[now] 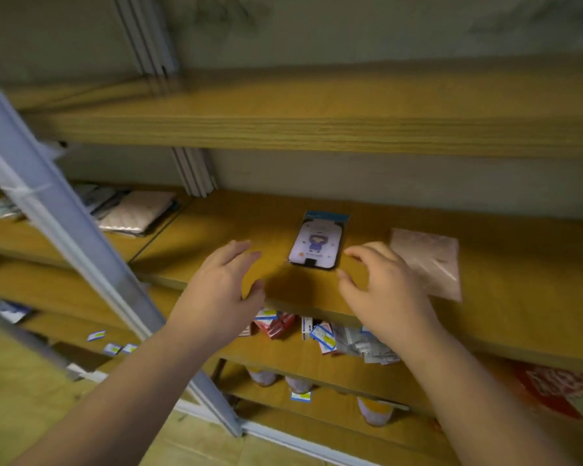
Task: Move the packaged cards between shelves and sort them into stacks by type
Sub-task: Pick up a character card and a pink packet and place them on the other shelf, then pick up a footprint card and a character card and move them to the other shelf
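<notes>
Two spread, empty hands, left hand (221,280) and right hand (382,280), flank a packaged card (318,242) near the shelf (196,237) edge, where a careless sweep could knock it off.

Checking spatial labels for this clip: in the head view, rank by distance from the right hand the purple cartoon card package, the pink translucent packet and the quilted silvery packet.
1. Purple cartoon card package, just left of the right hand fingertips.
2. Pink translucent packet, on its right, partly behind the hand; too close to call against 1.
3. Quilted silvery packet, far left shelf section.
</notes>
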Tool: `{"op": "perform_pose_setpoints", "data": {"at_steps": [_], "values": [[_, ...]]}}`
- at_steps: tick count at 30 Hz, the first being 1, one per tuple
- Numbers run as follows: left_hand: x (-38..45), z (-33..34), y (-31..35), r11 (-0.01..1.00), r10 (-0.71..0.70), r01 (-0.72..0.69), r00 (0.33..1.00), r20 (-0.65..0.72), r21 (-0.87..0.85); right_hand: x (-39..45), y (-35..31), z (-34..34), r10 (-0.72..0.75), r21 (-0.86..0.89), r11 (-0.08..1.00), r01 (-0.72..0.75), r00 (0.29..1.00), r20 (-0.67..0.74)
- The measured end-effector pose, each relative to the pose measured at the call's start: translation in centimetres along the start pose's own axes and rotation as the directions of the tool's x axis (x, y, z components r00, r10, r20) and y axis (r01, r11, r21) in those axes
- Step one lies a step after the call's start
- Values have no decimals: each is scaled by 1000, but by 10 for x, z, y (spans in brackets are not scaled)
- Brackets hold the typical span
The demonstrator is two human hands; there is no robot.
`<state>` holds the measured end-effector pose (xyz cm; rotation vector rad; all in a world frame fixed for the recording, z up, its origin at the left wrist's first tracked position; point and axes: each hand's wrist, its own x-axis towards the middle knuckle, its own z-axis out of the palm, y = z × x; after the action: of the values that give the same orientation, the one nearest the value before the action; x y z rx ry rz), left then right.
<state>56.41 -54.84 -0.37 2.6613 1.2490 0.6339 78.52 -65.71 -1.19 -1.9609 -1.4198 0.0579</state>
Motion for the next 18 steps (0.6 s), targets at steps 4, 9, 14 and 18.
{"op": "perform_pose_setpoints", "data": {"at_steps": [4,9,14,18], "values": [[-23,-31,-33,1000,-26,27,999,-36,6,-6,-51,30,-104,-6,995,104,994,45],[-61,-68,-87,993,-115,110,988,-101,-50,-8,-114,73,-178,-29,983,181,981,78],[-104,-114,-160,996,-80,85,985,-153,29,-15,-195,118,-236,-3,971,238,968,88],[-132,-152,-234,986,-154,163,958,-240,18,-20,-265,160,-288,17,957,288,950,123]]}}
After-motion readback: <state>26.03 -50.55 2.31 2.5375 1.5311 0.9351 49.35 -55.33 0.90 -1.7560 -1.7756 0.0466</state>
